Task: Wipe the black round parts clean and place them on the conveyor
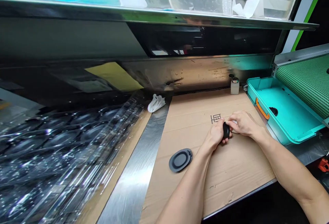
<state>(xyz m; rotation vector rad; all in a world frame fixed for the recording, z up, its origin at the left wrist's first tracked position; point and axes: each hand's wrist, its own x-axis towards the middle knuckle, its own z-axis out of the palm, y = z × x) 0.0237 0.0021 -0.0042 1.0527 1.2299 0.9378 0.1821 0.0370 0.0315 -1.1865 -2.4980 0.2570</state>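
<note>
Steel worktop (138,162) w/ cardbd (236,169) on top; green mesh belt (305,76) R of teal tub (295,114). L of tub, my L hand (216,133) grips a curved blk pc (226,130); my R hand (242,122) is pinched narrow at its edge, can't tell on what. Farther L of tub: flat matte grey oval (180,160), then shiny clear plastic (66,141), blurred. Tub holds a round blk disc (273,111).

Beneath a long silver metal ledge (164,15) across the top of the frame runs a glossy black panel (218,40), while light gleams on the brushed silver metal desk (137,169) at lower centre.
</note>
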